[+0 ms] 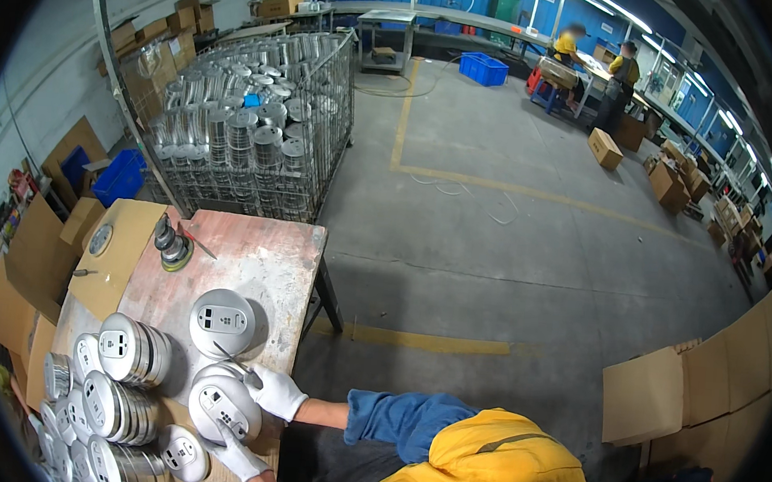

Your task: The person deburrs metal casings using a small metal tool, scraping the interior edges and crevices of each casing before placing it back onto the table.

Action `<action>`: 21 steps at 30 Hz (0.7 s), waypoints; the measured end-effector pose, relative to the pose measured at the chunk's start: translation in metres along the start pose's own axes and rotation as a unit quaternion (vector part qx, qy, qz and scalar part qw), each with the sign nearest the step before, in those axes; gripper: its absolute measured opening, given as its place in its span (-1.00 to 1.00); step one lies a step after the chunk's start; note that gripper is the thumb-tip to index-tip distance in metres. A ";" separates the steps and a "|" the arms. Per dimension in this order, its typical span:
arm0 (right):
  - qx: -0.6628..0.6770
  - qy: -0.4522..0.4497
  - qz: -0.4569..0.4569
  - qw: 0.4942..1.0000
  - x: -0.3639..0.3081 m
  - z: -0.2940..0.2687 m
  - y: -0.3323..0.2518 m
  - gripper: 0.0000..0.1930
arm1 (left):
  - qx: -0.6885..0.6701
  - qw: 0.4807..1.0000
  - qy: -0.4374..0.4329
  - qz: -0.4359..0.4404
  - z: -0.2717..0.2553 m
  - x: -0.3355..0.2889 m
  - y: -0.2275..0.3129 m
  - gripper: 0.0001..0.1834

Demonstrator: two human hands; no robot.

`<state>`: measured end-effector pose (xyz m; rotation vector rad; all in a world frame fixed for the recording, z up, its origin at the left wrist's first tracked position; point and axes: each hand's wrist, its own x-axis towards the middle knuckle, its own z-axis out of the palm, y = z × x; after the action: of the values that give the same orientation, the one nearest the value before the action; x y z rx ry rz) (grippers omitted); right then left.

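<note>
Both my hands wear white gloves over the table's near part. A round silver metal housing (218, 408), with small cut-outs in its face, lies between them. My right hand (277, 393) is closed around a thin rod-like tool (233, 360), which reaches past the housing's upper edge; its exact kind is unclear. At the lower rim, my left hand (241, 457) holds the housing, fingers on its face. Just beyond stands another round housing (222, 321). A flatter silver disc (183, 454) lies left of my left hand. Stacked housings (132, 349) crowd the table's left side.
On the worn table (251, 249) sit a power sander (172, 248) and a cardboard sheet (116, 253). A wire cage (330, 147) full of metal cans stands beyond. Cartons (644, 393) are at the right. Two people (626, 70) work far off.
</note>
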<state>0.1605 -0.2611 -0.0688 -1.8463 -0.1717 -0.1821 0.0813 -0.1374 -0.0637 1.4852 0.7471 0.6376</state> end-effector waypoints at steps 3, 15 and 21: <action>0.041 0.006 0.022 0.999 -0.012 -0.006 -0.014 -0.69 | -0.036 0.998 -0.019 -0.039 -0.002 -0.027 0.017 -0.26; 0.107 -0.269 -0.168 0.942 -0.068 -0.030 -0.079 -0.85 | -0.466 0.816 -0.172 -0.294 -0.081 -0.084 -0.004 -0.24; -0.173 -0.041 -0.211 0.961 -0.193 0.093 0.007 -0.77 | -0.454 0.835 -0.145 -0.275 -0.106 -0.096 -0.019 -0.26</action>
<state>-0.0236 -0.1786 -0.1417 -2.1476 -0.6270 -0.4544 -0.0619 -0.1444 -0.0718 0.4200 0.4747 0.2323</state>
